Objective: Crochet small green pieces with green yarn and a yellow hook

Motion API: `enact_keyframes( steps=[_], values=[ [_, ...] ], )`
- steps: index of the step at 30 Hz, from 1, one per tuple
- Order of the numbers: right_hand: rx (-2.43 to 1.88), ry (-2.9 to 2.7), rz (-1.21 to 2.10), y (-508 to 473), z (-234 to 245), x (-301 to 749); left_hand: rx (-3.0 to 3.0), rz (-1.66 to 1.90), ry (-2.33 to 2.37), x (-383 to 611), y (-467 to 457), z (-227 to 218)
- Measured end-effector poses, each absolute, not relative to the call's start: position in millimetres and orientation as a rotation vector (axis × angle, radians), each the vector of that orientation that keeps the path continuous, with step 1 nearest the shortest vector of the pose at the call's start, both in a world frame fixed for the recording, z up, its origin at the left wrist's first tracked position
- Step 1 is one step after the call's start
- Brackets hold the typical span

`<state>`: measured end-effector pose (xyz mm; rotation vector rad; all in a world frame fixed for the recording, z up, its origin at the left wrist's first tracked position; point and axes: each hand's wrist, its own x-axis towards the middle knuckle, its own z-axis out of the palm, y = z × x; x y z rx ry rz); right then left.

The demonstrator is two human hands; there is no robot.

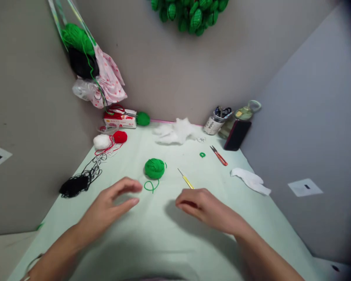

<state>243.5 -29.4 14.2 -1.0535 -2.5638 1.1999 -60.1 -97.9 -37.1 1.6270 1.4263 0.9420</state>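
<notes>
My left hand hovers over the table with thumb and fingers apart, holding nothing. To its upper right sits a ball of green yarn, its loose tail curled in a loop on the cloth. My right hand is above the table too, its fingers curled in and the thumb close against them; nothing shows between them. Just beyond it lies a crochet hook with a yellow handle, its lower end hidden behind the hand. Farther back is a small green crocheted ring.
Orange-handled thread snips, a phone, a pen holder and a white cloth piece are on the right. White stuffing lies at the back. Black yarn, red yarn and white yarn line the left.
</notes>
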Motion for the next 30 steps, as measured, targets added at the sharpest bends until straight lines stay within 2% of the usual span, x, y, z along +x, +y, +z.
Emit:
enact_keyframes(
  steps=[2,6,10,12,16,18,24,30],
  values=[
    [-1.134,-2.678,1.000,-12.8,-9.3,219.4,1.762,0.893,1.465,-50.5,-60.1,-37.9],
    [-1.395,-2.695,0.873,10.8,-27.6,186.8,1.898,0.828,1.505,-30.4,-9.1,-53.0],
    [-1.567,-2.525,0.809,25.1,-38.6,175.2,1.760,0.891,1.447,-20.8,10.4,-62.7],
    [-1.519,-2.269,1.084,27.1,-45.5,176.3,1.512,1.000,1.413,-19.1,9.7,-58.1],
    [-1.117,-1.567,2.033,22.2,-54.8,188.9,1.014,1.044,1.162,-22.8,5.7,-45.7],
    [-0.997,-1.341,2.201,18.6,-55.0,199.1,0.789,1.071,1.042,-28.6,8.5,-44.4],
    [-0.951,-1.065,2.040,20.0,-44.9,223.0,0.330,1.181,0.965,-38.6,15.8,-48.6],
    [-0.837,-0.974,1.837,22.0,-31.0,245.1,0.645,1.065,1.024,-38.0,5.3,-49.6]
  ],
)
